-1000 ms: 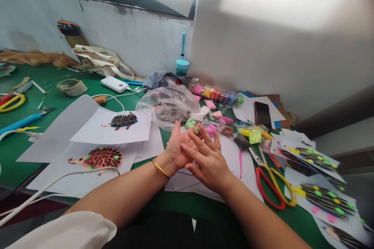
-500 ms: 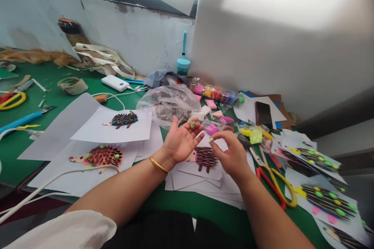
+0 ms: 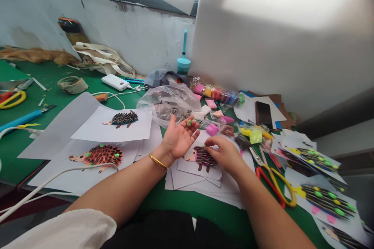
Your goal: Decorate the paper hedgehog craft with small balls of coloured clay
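My left hand is palm up, its fingers stretched out. A light green lump of modelling clay rests at its fingers. My right hand pinches a small green clay ball between thumb and forefinger. That ball is at the upper edge of a hedgehog picture, whose dark spines look like sunflower seeds; whether it touches is unclear. The hedgehog has a pink outline and brown feet, and its white sheet lies on stacked paper. My right fingers cover part of its back.
Other hedgehog pictures lie left and right. Yellow-handled scissors lie beside my right forearm. Beyond my hands are a plastic bag of seeds, clay packets and a phone. A white cable crosses the left side.
My right hand has moved left and down, bringing the pinched clay ball to the hedgehog's back. My left hand has shifted slightly left and up, with the green lump still at its fingers.
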A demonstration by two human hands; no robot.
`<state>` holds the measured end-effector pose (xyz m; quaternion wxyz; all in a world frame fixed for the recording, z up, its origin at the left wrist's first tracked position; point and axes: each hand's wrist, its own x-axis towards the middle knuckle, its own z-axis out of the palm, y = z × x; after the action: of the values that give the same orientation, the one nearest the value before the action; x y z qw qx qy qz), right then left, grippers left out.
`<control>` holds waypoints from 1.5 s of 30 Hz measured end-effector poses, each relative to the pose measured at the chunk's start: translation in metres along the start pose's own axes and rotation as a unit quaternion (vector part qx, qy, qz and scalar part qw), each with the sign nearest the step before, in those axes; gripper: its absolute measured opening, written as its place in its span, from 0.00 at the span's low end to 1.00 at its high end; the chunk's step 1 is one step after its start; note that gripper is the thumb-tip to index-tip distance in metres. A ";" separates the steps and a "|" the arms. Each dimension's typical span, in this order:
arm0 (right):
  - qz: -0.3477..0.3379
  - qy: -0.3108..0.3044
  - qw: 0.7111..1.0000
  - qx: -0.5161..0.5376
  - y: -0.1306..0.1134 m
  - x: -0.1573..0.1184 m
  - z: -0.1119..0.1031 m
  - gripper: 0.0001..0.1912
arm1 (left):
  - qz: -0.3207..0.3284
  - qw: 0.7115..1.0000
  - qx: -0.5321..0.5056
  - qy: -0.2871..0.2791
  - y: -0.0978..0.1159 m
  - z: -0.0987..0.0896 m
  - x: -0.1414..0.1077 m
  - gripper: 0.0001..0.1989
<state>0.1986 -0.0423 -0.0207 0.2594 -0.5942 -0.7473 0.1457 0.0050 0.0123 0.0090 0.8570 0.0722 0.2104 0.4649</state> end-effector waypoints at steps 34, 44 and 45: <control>-0.049 0.005 0.999 -0.004 0.010 -0.001 -0.002 0.03 | -0.010 1.000 0.004 0.015 -0.001 0.000 0.001 0.32; -0.046 -0.006 0.999 -0.014 0.008 0.000 0.001 0.04 | -0.004 1.000 0.008 0.018 0.000 -0.001 0.002 0.32; -0.045 -0.001 0.999 -0.016 0.009 0.001 0.002 0.04 | -0.003 1.000 0.008 0.018 0.000 -0.001 0.002 0.32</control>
<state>0.2047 -0.0393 -0.0268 0.2557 -0.5641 -0.7755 0.1228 0.0059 0.0139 0.0076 0.8540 0.0694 0.2299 0.4616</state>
